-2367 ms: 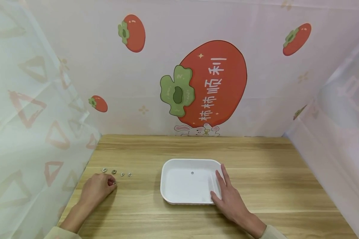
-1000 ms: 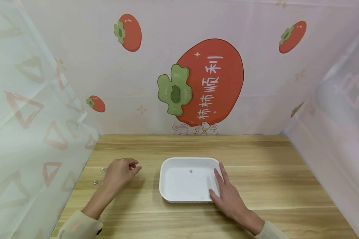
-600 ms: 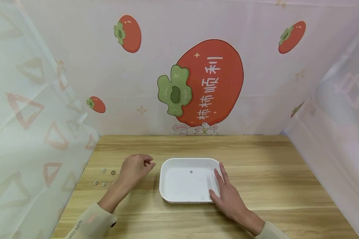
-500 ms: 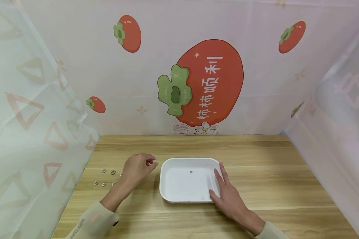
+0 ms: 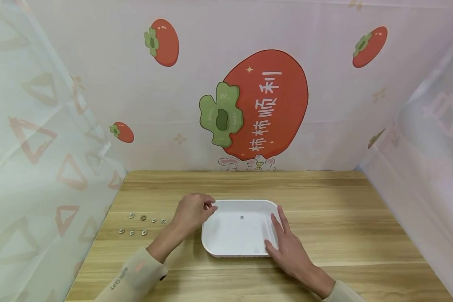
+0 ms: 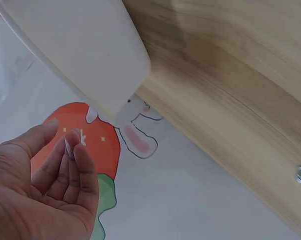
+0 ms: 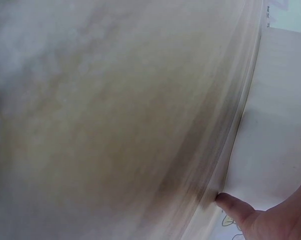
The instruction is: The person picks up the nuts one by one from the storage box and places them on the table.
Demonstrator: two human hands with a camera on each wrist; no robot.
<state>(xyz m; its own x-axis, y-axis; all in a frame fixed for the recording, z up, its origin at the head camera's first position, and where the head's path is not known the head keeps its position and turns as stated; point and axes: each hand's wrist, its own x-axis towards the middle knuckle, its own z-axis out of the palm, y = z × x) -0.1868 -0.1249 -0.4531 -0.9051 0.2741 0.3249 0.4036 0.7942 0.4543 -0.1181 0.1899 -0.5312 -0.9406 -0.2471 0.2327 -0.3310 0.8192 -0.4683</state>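
My left hand (image 5: 194, 212) is over the left rim of a white rectangular tray (image 5: 226, 255). Its fingers are loosely bent, and in the left wrist view a gap shows between thumb and fingertips with nothing in it. On the tray's right side rests my right hand (image 5: 291, 251), fingers extended over the rim; the right wrist view shows its thumb (image 7: 233, 206) at the edge. One small metal nut (image 5: 242, 217) lies inside the tray. Left of the tray, several metal nuts stand in two rows, among them a darker nut (image 5: 143, 217) and a front-row nut (image 5: 144, 233).
A wood-grain table (image 5: 324, 218) carries everything. Behind it rises a white sheet printed with a large red persimmon (image 5: 287, 113), and more printed sheeting (image 5: 41, 188) closes off the left and right sides.
My left hand has left the front-row nut, now lying uncovered, and moved right to the tray's rim. Both rows of nuts show again. The right hand has stayed on the tray.
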